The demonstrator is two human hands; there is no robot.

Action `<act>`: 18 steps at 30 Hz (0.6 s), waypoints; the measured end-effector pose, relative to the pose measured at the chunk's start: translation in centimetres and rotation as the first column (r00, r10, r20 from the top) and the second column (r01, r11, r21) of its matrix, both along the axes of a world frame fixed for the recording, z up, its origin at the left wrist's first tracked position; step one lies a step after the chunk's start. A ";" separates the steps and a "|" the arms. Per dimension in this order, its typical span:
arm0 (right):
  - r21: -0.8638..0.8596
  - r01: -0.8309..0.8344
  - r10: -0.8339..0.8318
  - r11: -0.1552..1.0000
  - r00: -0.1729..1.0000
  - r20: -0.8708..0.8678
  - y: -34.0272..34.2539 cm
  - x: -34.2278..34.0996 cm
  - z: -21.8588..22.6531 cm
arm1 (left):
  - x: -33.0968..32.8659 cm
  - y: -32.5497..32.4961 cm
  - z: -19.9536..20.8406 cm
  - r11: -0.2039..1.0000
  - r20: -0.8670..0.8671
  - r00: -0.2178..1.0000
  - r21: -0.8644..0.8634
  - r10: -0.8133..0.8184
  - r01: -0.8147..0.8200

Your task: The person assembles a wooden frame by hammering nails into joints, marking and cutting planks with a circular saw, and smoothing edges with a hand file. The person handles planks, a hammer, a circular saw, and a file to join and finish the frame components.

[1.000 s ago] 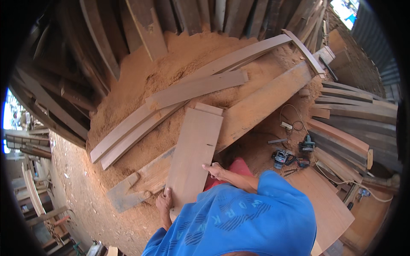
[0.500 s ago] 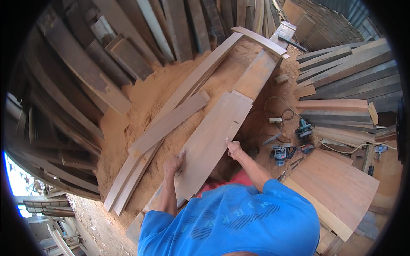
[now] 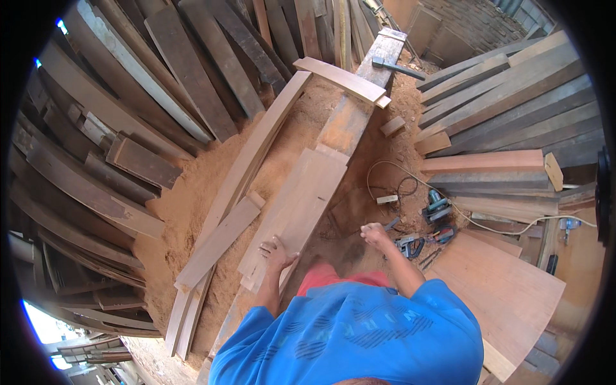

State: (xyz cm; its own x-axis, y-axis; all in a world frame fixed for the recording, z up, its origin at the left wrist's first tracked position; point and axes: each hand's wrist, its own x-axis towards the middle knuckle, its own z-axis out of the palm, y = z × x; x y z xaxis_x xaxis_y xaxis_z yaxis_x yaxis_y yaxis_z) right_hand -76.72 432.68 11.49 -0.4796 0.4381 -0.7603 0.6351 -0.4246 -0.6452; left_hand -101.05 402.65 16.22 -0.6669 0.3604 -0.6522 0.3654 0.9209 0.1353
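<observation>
My left hand (image 3: 278, 255) lies open on the near part of a wide pale wooden board (image 3: 301, 196), its fingers spread over the surface. The board rests lengthwise on a long, worn wooden beam (image 3: 346, 123). Off the board's right side, in the air, is my right hand (image 3: 373, 235). Its fingers are curled closed, and whatever they might hold is hidden. Below and beside it, on the ground, stands a power tool (image 3: 409, 246), partly covered by the hand and forearm. A shorter plank (image 3: 221, 240) lies left of the board across two long narrow boards (image 3: 247, 163).
A short crosspiece (image 3: 340, 79) and a hammer (image 3: 398, 67) lie at the beam's far end. Sawdust (image 3: 173, 221) covers the ground. A green power tool (image 3: 437, 206) with a cord sits at right, near a wide panel (image 3: 497, 282). Stacked timber (image 3: 507, 102) lines the far right.
My right hand has left the board's right edge and moved rightward over the tools. My left hand now lies flatter on the board's near part. The whole view has shifted.
</observation>
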 end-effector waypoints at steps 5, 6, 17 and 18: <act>-0.020 0.231 -0.231 0.973 0.973 0.018 7.8 0.7 1.4 | -1.3 1.1 -0.5 0.999 0.050 0.998 -0.038 0.033 -0.031; -0.038 0.276 -0.277 0.961 0.961 -0.025 9.6 -0.1 1.3 | -1.6 1.7 -0.7 0.996 0.043 0.996 -0.037 0.083 -0.081; 0.210 0.527 -0.476 0.823 0.843 -0.249 36.7 -15.1 0.3 | -6.4 11.6 0.6 0.907 -0.010 0.922 -0.176 0.387 -0.383; 0.359 0.527 -0.482 0.770 0.850 -0.212 39.9 -15.5 -2.4 | -7.2 11.9 0.5 0.930 -0.006 0.937 -0.125 0.348 -0.346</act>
